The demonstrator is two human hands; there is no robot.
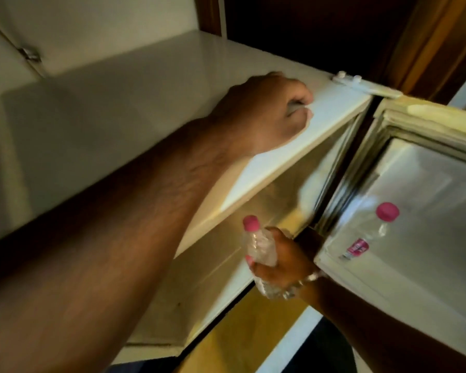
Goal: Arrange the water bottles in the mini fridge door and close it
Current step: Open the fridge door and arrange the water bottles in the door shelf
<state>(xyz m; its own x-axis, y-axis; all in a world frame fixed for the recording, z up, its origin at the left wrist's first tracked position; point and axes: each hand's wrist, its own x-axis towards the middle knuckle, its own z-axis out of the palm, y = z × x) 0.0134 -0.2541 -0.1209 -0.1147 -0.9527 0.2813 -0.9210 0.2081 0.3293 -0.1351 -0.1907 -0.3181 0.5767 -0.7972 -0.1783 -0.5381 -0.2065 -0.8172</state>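
The white mini fridge is seen from above, and its door is swung open to the right. One clear water bottle with a pink cap stands in the door shelf. My right hand grips a second clear bottle with a pink cap, tilted, in front of the fridge opening just left of the door. My left hand rests as a closed fist on the fridge's top near the front edge and the hinge. The fridge's inside is mostly hidden under its top.
A dark wooden cabinet or frame stands behind the fridge. A white wall panel with a metal latch is at the upper left. Yellowish floor shows below the fridge. A beaded bracelet is on my right wrist.
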